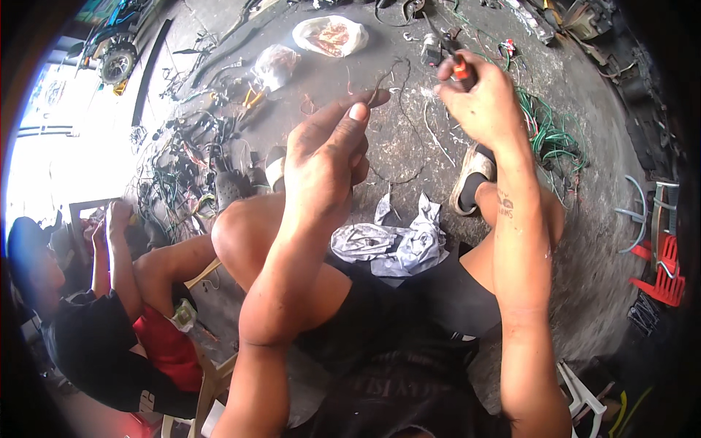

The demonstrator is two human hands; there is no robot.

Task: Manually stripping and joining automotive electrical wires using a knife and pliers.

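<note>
My left hand (325,150) is raised above my knees, thumb and forefinger pinched on a thin dark wire (422,146). The wire rises from the fingertips and curves down in a long loose loop toward the floor. Farther right and a little higher, my right hand (485,102) is closed around a tool with an orange and black handle (461,68). Its working end is not clear against the cluttered floor. The two hands are apart. Below them, a crumpled grey-and-white cloth (394,244) lies between my legs.
A white bag with copper-coloured strands (332,36) and a clear plastic bag (277,67) sit ahead. Tangled wire harnesses (179,171) lie left, green wires (548,131) right. A co-worker (95,321) sits close at left. Red plastic pieces (666,270) lie far right.
</note>
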